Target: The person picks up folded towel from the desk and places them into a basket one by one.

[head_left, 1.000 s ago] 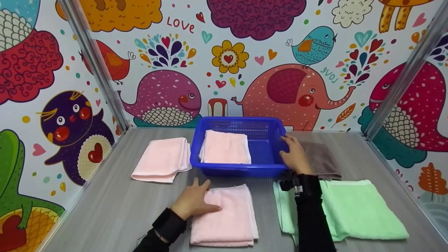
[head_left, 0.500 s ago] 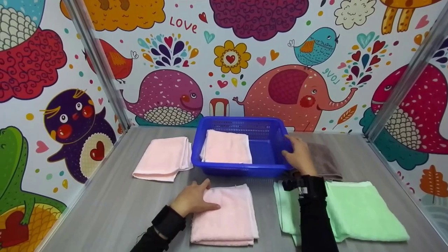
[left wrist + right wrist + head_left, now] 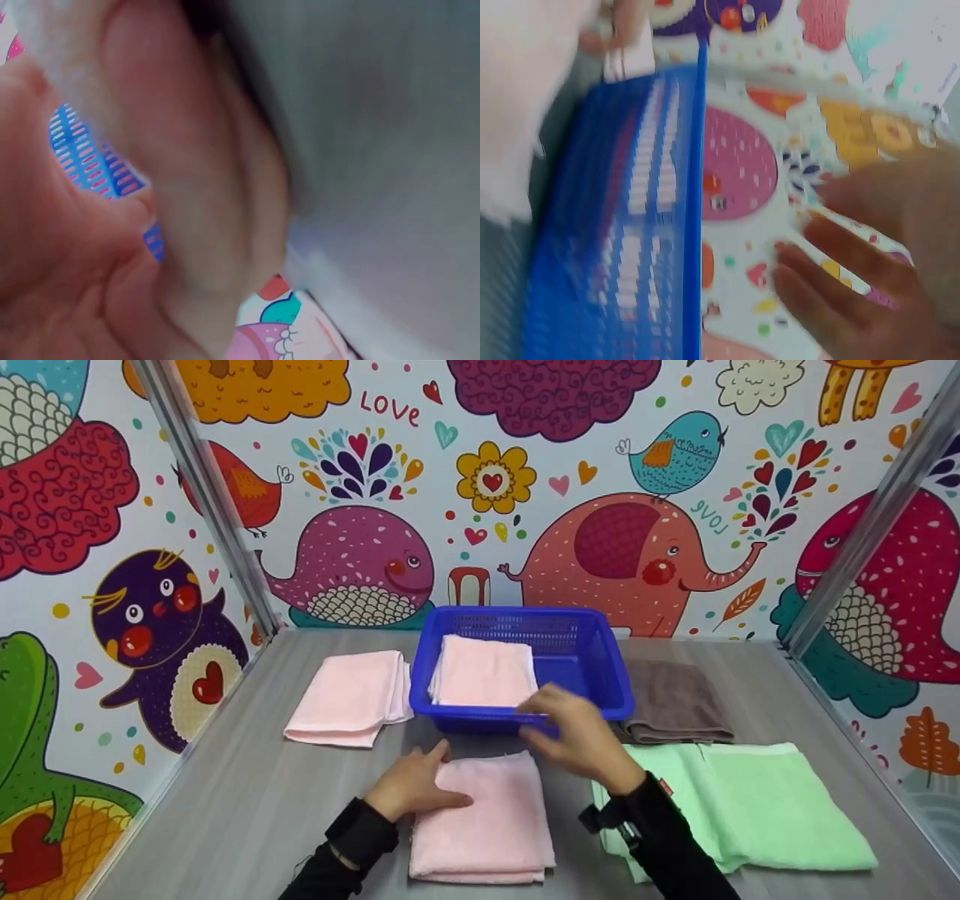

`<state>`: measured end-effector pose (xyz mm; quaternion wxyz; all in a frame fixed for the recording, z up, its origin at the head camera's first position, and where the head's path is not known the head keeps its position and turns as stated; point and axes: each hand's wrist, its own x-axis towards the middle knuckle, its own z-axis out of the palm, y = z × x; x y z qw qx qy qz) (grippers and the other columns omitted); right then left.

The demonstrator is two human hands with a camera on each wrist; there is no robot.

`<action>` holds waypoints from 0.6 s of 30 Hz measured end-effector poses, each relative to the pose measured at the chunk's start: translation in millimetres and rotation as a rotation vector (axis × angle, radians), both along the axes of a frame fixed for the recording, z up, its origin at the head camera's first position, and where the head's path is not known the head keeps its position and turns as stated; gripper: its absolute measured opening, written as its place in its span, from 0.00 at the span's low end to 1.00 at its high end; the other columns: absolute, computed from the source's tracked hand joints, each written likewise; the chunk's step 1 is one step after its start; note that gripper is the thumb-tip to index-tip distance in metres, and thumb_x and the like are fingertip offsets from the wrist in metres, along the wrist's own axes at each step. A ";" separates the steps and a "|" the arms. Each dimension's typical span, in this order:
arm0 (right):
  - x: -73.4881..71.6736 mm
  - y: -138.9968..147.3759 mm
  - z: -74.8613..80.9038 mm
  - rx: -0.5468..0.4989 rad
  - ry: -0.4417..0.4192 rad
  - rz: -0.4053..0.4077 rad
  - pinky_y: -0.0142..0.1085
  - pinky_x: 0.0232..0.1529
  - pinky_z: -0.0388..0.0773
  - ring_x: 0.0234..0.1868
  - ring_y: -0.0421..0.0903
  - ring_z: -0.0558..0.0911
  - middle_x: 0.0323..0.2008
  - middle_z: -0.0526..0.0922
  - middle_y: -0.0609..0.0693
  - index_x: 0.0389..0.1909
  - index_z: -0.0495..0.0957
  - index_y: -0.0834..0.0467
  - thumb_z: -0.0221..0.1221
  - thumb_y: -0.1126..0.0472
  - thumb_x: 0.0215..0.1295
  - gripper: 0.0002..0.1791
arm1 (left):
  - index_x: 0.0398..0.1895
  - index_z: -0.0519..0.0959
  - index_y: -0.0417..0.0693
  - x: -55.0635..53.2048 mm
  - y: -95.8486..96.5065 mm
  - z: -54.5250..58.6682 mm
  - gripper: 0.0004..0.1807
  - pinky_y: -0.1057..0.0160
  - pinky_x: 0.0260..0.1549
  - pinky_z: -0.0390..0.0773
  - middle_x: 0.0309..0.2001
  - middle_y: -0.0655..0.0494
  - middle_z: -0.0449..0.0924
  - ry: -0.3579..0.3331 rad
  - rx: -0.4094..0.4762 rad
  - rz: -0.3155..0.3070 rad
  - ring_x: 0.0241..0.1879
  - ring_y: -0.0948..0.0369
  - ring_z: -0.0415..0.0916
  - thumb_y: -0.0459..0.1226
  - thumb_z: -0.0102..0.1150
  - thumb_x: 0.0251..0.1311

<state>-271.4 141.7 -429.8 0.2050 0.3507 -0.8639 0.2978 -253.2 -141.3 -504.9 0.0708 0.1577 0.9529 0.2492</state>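
Observation:
My left hand [image 3: 411, 789] is at the left edge of a folded pink towel [image 3: 495, 832] in front of the basket. Its thumb lies on top of the towel and the other fingers are at the side edge, pinching it; in the left wrist view the fingers [image 3: 187, 165] are close to the tabletop. My right hand [image 3: 577, 735], fingers loosely bent and holding nothing, hovers over the front rim of a blue plastic basket [image 3: 480, 722]. Another folded pink towel [image 3: 484, 671] lies in the basket's left half. The right wrist view shows the hand [image 3: 855, 277] blurred, apart from the basket wall.
Left of the basket lies a third folded pink towel [image 3: 349, 697]. A brown towel [image 3: 675, 701] sits to its right, and a large green towel [image 3: 780, 810] is at the front right, partly under the right forearm. Patterned walls [image 3: 487, 555] enclose the grey table [image 3: 247, 802].
My right hand has let go of the basket's right rim and moved left and toward me, above the front rim. The left hand and the towels stay put.

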 end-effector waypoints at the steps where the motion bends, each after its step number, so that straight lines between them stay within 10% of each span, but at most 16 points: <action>1: 3.9 -2.3 -3.1 0.043 -0.038 0.044 0.40 0.45 0.83 0.41 0.44 0.84 0.41 0.85 0.47 0.47 0.86 0.53 0.71 0.63 0.61 0.13 | 0.60 0.74 0.43 0.1 -0.5 0.0 0.45 0.37 0.47 0.80 0.51 0.36 0.82 -0.005 -0.002 0.001 0.50 0.35 0.81 0.63 0.75 0.46; 10: 1.1 -0.7 -46.9 0.334 -0.299 0.108 0.49 0.53 0.82 0.53 0.52 0.84 0.54 0.85 0.55 0.60 0.83 0.57 0.73 0.57 0.59 0.27 | 0.56 0.72 0.48 -0.7 -14.5 10.1 0.31 0.37 0.47 0.79 0.52 0.31 0.79 -0.093 0.010 -0.081 0.50 0.38 0.81 0.53 0.71 0.55; 18: -11.0 3.2 -70.2 0.309 -0.405 0.081 0.55 0.62 0.77 0.60 0.59 0.82 0.58 0.84 0.59 0.63 0.79 0.63 0.77 0.56 0.53 0.36 | 0.54 0.71 0.47 -6.7 -22.4 7.9 0.29 0.42 0.47 0.79 0.46 0.39 0.80 -0.066 0.070 -0.146 0.46 0.47 0.79 0.45 0.74 0.54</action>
